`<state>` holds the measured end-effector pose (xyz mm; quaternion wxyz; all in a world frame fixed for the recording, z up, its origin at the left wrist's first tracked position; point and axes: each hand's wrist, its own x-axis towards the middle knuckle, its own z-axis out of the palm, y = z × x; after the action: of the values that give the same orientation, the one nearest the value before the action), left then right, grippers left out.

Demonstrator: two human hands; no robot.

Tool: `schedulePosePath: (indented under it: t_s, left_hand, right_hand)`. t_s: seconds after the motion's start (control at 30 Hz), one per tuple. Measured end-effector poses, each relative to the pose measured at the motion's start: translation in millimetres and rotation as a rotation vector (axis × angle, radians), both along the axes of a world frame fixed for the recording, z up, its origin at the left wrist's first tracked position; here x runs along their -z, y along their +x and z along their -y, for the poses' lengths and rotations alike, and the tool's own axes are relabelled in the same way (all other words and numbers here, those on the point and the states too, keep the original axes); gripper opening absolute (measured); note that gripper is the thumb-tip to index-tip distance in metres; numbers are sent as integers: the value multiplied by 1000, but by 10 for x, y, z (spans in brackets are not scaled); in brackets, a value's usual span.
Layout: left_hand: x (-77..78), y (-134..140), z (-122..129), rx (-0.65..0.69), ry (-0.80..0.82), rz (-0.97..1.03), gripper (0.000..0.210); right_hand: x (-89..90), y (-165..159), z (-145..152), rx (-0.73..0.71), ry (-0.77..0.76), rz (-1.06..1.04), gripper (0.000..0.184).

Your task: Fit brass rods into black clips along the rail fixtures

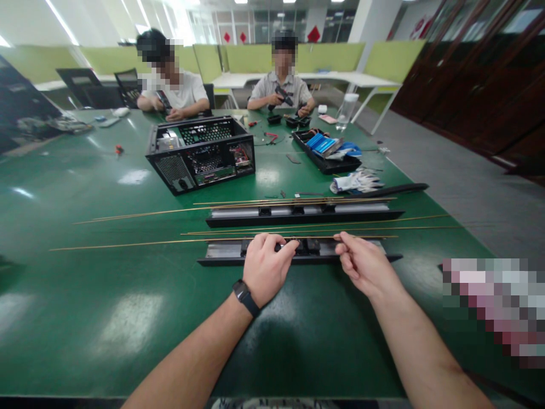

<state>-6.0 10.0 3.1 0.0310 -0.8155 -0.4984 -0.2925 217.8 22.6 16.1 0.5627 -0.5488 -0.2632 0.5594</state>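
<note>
My left hand curls over the front metal rail, its thumb and fingers closed around a black block on it; the fingers hide most of that block. More black blocks sit beside the fingers on the same rail. My right hand pinches a thin brass rod between thumb and forefinger above the rail's right half. Several other thin brass rods lie lengthwise across and between the rails. Behind them is a second black-edged rail with black blocks along it.
An open black computer case stands beyond the rails at left. A black tray with blue items, white gloves and a long black strip lie at right. Two people sit across the green table, handling tools.
</note>
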Motion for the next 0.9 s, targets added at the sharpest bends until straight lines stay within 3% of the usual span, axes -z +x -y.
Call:
schedulePosePath:
  t_s: [0.33,0.63,0.9]
  left_hand:
    - [1,-5,-1,5,-2,1,26]
    - [-1,-6,-1,9,-2,4,25]
    - [12,-5,-8,4,25,2,25]
  right_hand:
    - [-4,157,-26,186,-7,-23,13]
    - [-6,19,2,24,0,23,11]
    - [16,114,-16,150,0,-14,12]
